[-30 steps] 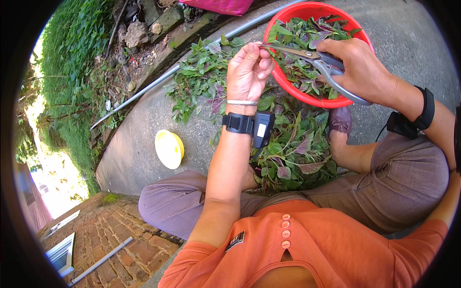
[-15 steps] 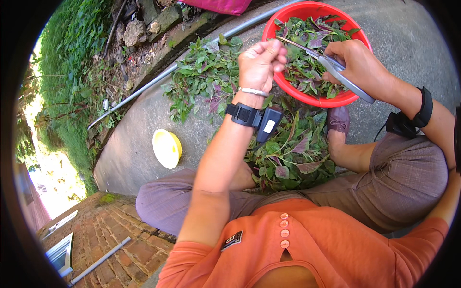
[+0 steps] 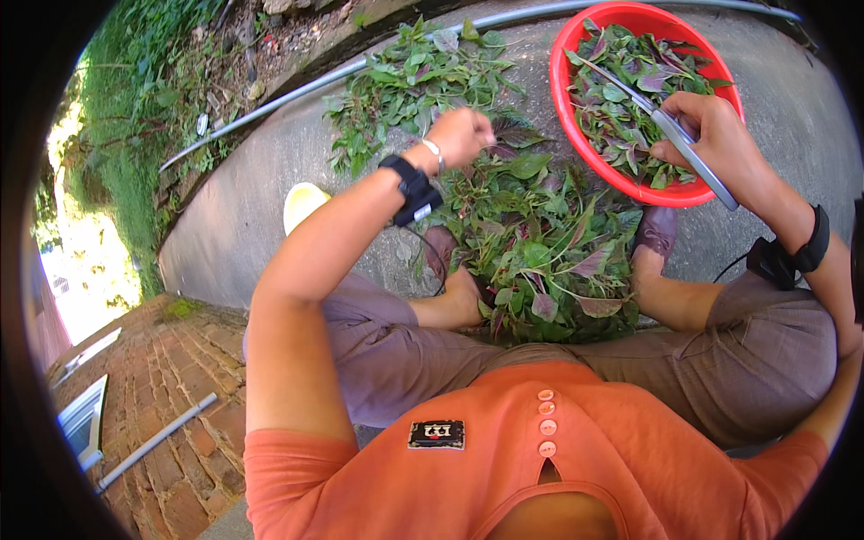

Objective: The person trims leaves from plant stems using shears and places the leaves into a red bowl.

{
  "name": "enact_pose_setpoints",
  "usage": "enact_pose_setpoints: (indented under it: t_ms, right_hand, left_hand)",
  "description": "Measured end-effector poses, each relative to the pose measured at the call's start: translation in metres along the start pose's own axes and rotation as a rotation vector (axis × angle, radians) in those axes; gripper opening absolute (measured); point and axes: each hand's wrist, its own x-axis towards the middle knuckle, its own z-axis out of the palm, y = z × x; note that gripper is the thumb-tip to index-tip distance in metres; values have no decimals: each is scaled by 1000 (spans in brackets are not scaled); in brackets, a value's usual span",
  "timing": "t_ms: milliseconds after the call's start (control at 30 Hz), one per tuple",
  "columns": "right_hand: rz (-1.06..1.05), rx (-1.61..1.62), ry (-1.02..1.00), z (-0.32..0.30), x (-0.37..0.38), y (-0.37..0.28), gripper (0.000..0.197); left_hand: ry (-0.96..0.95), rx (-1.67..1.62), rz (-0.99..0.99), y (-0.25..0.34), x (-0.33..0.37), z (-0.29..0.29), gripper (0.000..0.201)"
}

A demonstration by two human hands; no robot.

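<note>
- Nearest is one orange shirt [image 3: 630, 432] with four buttons [image 3: 547, 427], and just beyond it one pair of brownish trousers [image 3: 765, 351], knees spread left and right.
- Past the knees, one near heap [image 3: 540, 261] of green and purple leaves lies on the concrete between two brown shoes, the left [image 3: 441, 250] and the right [image 3: 657, 229]; the leaves are too many to count.
- On the left, one yellow bowl [image 3: 302, 202] is now partly hidden behind the left forearm.
- Farther on, the left hand [image 3: 463, 137] has swung left, away from the scissors' tip, to the near heap's far left edge. Its fingers are curled and blurred; I cannot tell whether they hold anything.
- To its right, the right hand [image 3: 711, 135] grips one pair of scissors [image 3: 705, 171], blades still over the red bowl. With the hands now apart, cutting looks paused.
- Far right stands that one red bowl [image 3: 560, 90], with cut-looking leaves inside.
- Farthest, left of the bowl, lies one far heap [image 3: 418, 81], making two heaps and two bowls.
</note>
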Motion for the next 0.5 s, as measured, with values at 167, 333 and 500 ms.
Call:
enact_pose_setpoints:
  t_ms: [167,333,500]
  right_hand:
    - [15,23,-81,9,7,-8,26]
    - [100,49,-136,16,17,-4,24]
    - [46,21,-149,24,21,-7,22]
  left_hand:
    - [66,215,91,-71,10,28,42]
    - [-542,45,160,-37,-42,80,64]
    - [19,-72,55,-60,-28,85,30]
